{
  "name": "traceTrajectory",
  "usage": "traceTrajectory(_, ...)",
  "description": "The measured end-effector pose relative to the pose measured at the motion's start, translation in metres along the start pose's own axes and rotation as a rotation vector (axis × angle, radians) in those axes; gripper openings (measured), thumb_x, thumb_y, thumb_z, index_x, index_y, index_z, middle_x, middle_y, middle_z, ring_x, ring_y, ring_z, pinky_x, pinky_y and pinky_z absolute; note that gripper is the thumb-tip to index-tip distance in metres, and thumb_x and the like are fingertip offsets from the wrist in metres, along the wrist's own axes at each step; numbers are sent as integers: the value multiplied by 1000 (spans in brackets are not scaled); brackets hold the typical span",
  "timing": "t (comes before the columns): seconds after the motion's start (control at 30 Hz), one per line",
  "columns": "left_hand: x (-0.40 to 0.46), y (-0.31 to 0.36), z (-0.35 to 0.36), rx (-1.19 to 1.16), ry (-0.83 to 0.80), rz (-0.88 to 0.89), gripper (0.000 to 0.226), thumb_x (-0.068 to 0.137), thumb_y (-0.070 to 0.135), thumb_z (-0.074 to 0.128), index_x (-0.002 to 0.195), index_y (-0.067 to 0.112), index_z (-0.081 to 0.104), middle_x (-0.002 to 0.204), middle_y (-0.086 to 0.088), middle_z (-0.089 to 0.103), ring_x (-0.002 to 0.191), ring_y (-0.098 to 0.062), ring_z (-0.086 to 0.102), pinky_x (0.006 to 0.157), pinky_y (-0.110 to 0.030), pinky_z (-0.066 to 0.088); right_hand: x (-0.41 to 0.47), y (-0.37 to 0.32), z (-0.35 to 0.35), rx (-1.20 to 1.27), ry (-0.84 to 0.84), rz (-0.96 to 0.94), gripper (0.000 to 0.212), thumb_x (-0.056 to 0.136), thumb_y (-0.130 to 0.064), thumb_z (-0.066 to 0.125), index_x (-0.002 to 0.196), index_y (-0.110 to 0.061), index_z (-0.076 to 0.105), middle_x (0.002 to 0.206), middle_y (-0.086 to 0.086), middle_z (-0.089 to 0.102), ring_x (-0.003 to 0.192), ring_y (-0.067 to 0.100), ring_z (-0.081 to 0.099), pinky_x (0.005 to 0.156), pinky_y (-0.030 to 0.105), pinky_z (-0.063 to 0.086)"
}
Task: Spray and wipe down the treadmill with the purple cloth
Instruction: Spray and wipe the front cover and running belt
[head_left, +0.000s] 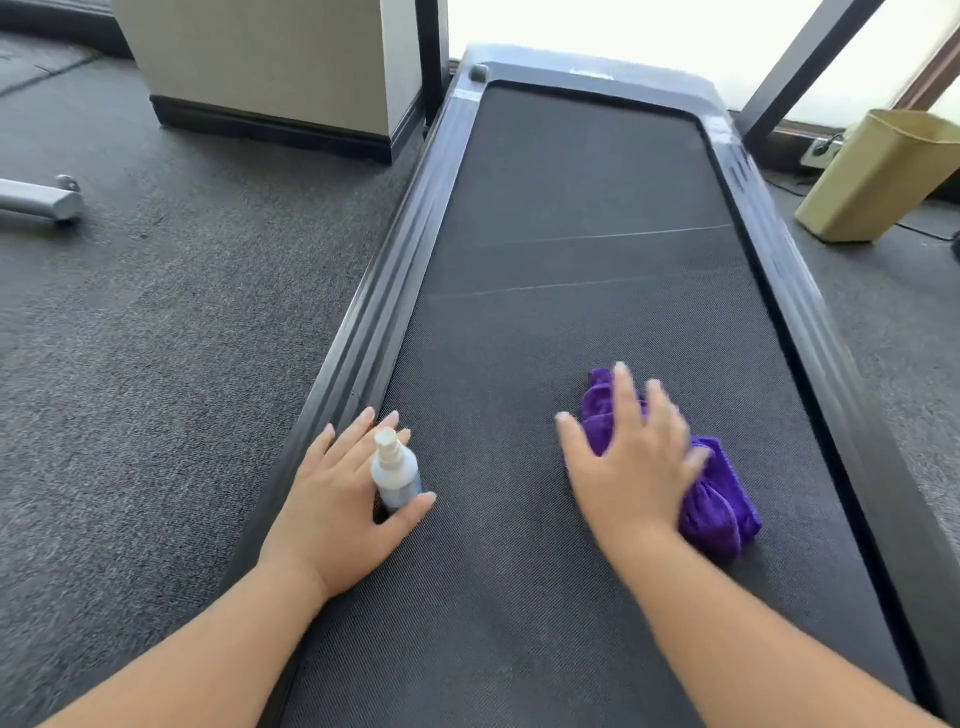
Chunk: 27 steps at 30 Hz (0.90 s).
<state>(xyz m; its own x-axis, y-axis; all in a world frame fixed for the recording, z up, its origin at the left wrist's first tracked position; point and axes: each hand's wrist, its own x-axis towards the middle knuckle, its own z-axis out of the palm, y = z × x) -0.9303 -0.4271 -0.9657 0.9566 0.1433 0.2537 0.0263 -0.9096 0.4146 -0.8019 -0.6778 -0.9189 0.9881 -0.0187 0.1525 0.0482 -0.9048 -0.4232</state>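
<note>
Down on the treadmill belt, the right hand (631, 457) lies flat with straight, spread fingers pressing on a crumpled purple microfibre cloth (719, 499), which sits on the right half of the belt near the person; its outline is slightly blurred. The left hand (343, 493) rests at the belt's left edge, its fingertips reaching onto the side rail, and it holds a small white plastic spray bottle (394, 470) lying between thumb and forefinger, nozzle pointing away from the person. Both bare forearms stretch in from the bottom of the view.

The flat dark grey treadmill (587, 249) with its textured black belt and ribbed side rails runs away toward a bright window. It stands on grey carpet (156, 312). Right of it, near the window, stands a tan rectangular waste bin (878, 176). At the far left lies a silver metal tube end (47, 200), and beyond the treadmill's left rail rises a beige column with a dark base (270, 67).
</note>
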Motion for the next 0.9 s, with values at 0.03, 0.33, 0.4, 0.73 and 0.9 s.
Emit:
traceTrajectory(0.03,0,0,0,1,-9,-12,79,91,75,45,147,20,55,159,8,44,155,-11,23,126,-48,21,7,16,-1,-82,-97,98,89,88,-84,45,163,-44,20,173,8,18,157,34,17,118,76,14)
traceTrajectory(0.33,1,-1,3,54,-15,-18,73,89,73,48,136,19,65,149,7,56,153,-12,28,124,-50,25,12,59,16,-259,-157,0,71,95,-75,41,159,-49,27,170,4,26,159,31,16,118,70,22)
traceTrajectory(0.4,1,0,1,73,-32,-28,72,88,72,48,135,21,65,150,9,54,154,-10,25,126,-48,21,20,63,20,-197,-109,-10,64,98,-64,48,158,-43,37,167,7,35,157,31,23,119,67,24)
traceTrajectory(0.73,2,2,0,74,-51,-37,69,87,71,53,134,21,66,154,10,50,155,-9,22,126,-49,20,138,78,18,-178,-57,196,58,102,-56,47,155,-34,39,157,20,40,150,38,31,120,65,22)
traceTrajectory(0.9,2,4,-1,103,-73,-48,68,88,70,54,133,21,67,155,8,49,156,-12,22,125,-52,23,155,64,30,-181,-2,261,49,105,-47,44,149,-25,47,142,27,50,134,46,46,116,59,28)
